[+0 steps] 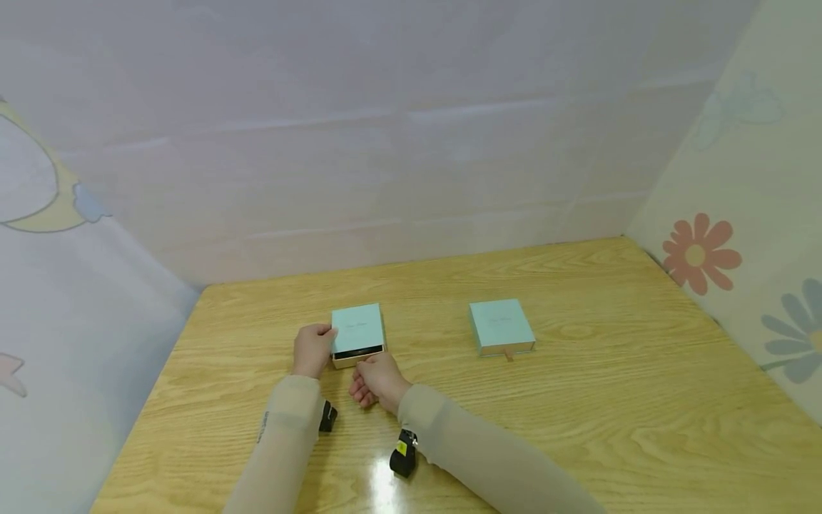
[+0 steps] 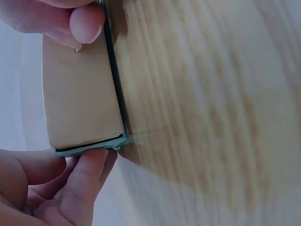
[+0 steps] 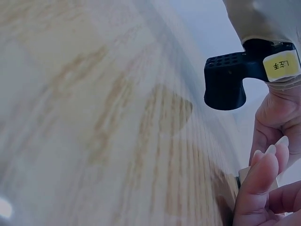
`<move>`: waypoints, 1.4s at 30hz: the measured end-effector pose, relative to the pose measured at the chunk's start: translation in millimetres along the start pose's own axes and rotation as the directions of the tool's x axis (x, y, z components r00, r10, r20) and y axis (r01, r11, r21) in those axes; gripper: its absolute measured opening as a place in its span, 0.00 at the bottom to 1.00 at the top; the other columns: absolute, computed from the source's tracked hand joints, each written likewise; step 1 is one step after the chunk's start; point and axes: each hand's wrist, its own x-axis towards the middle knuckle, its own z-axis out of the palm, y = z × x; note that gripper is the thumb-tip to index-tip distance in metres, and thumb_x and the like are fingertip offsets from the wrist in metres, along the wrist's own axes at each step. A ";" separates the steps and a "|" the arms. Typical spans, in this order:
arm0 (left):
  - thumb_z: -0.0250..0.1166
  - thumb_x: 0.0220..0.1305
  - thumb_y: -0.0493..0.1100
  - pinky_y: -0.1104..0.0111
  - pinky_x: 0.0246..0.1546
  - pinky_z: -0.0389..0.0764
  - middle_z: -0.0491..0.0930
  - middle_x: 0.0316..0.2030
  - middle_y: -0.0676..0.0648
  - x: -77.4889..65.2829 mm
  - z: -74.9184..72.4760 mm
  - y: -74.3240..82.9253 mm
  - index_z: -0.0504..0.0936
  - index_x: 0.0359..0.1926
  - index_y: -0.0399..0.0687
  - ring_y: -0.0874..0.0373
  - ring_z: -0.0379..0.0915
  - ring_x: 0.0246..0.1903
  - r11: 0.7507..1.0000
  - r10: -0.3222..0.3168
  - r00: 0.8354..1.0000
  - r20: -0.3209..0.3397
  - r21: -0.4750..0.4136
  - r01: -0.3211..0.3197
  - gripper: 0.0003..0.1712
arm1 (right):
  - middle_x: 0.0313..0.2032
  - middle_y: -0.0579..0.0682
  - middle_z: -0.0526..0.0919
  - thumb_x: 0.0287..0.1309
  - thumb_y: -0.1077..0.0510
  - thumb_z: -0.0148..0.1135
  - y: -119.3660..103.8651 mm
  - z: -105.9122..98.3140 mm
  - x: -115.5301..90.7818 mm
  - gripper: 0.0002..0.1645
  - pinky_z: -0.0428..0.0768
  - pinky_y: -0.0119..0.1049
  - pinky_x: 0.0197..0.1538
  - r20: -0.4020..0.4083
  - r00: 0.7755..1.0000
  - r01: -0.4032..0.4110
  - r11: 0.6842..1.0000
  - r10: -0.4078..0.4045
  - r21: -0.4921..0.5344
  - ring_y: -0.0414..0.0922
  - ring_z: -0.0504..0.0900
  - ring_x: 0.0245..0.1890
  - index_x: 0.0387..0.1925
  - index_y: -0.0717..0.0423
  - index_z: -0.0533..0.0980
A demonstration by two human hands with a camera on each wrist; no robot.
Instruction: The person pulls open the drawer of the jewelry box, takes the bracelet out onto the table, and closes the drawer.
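A mint-green drawer box (image 1: pixel 357 327) lies on the table, its cream inner tray (image 1: pixel 347 363) slid partly out toward me and a dark strip of the inside showing. On the box's left side my left hand (image 1: pixel 312 350) grips the sleeve between thumb and fingers. At the front of the tray, my right hand (image 1: pixel 380 380) pinches with thumb and index finger, the other fingers curled below; the pinched part is hidden. In the left wrist view the tray's plain front (image 2: pixel 84 99) is seen close up, with right fingertips (image 2: pixel 87 23) against it.
A second mint-green drawer box (image 1: pixel 502 325), closed, lies to the right with a small ribbon tab (image 1: pixel 509 354) at its front. The wooden table (image 1: pixel 610 400) meets a pale backdrop at its far edge. Black wrist cameras (image 1: pixel 403 457) hang under the sleeves.
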 end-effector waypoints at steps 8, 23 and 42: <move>0.51 0.74 0.36 0.54 0.49 0.77 0.73 0.56 0.27 -1.3 -0.9 0.5 0.73 0.59 0.24 0.39 0.72 0.54 1.000 -0.003 1.000 0.019 0.004 0.003 0.20 | 0.13 0.50 0.74 0.69 0.68 0.44 1.5 -0.3 -1.9 0.18 0.70 0.26 0.12 0.006 1.000 0.002 1.000 -0.002 0.005 0.37 0.69 0.09 0.22 0.64 0.72; 0.51 0.74 0.36 0.54 0.46 0.78 0.73 0.56 0.26 -3.7 -3.1 3.1 0.72 0.59 0.23 0.37 0.72 0.53 1.000 0.010 0.999 0.036 0.020 -0.011 0.21 | 0.14 0.50 0.75 0.70 0.66 0.45 1.8 -0.5 -3.7 0.17 0.70 0.27 0.12 0.012 1.000 0.000 1.000 0.000 0.001 0.38 0.69 0.09 0.26 0.67 0.75; 0.50 0.74 0.36 0.52 0.50 0.76 0.72 0.56 0.26 -5.2 -4.0 3.4 0.71 0.60 0.23 0.37 0.71 0.55 1.000 0.011 0.999 0.040 0.011 -0.012 0.21 | 0.13 0.50 0.74 0.69 0.66 0.45 4.3 -0.3 -4.5 0.17 0.70 0.27 0.12 0.018 1.000 -0.002 1.000 0.002 0.010 0.38 0.69 0.09 0.27 0.68 0.75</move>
